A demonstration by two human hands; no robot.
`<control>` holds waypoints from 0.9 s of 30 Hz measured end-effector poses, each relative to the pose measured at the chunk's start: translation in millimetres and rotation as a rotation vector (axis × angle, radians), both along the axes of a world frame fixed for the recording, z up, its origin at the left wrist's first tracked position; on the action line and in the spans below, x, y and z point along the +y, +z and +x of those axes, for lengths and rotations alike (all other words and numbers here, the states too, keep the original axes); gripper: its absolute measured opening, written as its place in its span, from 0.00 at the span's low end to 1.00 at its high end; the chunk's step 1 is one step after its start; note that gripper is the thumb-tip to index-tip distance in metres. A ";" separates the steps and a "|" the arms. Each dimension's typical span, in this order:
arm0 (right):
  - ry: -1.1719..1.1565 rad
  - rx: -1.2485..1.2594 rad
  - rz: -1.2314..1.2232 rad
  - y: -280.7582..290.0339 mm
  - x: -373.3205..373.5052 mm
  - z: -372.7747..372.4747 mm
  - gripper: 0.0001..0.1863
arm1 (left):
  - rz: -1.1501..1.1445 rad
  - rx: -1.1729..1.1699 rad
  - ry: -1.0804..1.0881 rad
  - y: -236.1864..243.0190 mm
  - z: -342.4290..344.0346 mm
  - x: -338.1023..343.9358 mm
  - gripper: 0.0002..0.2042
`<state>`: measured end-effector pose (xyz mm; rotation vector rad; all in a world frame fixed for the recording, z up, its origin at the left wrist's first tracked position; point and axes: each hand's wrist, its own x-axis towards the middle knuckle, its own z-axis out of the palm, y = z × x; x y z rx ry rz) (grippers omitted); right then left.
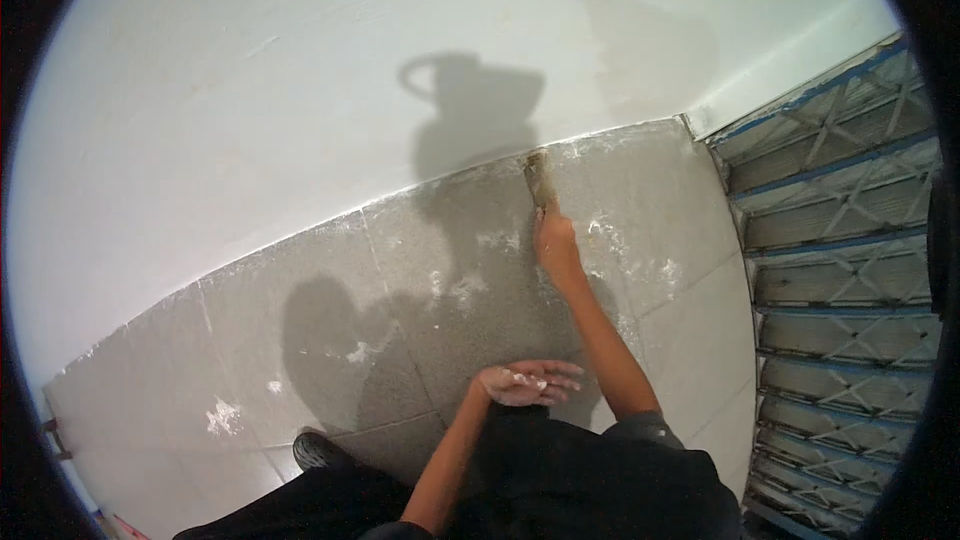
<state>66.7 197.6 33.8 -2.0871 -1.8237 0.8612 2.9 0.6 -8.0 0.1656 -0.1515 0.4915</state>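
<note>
My right hand is closed around the handle of a scraper with a flat, stained brownish blade. The blade's far end is at the grey tiled floor, close to where it meets the white wall. Most of the handle is hidden inside my fist. In front of my body, my left hand is held with its fingers stretched out. White residue shows on its palm and fingers, and it grips no tool.
White smears and specks mark the tiles in several places. On the right stands a folding metal lattice gate with blue edges, beside a white wall end. My dark shoe is at the lower left. Shadows fall over wall and floor.
</note>
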 end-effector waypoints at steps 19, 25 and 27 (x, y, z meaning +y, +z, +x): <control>0.074 -0.027 0.118 -13.9 0.9 -9.6 0.18 | -0.019 0.027 -0.017 -3.8 4.3 -0.7 0.36; -0.046 0.018 0.144 3.1 11.7 2.8 0.17 | -0.036 0.024 -0.003 -6.9 4.1 -2.9 0.37; 0.051 -0.047 0.152 -6.7 12.6 3.3 0.17 | -0.024 -0.063 0.011 -1.4 5.1 -0.4 0.39</control>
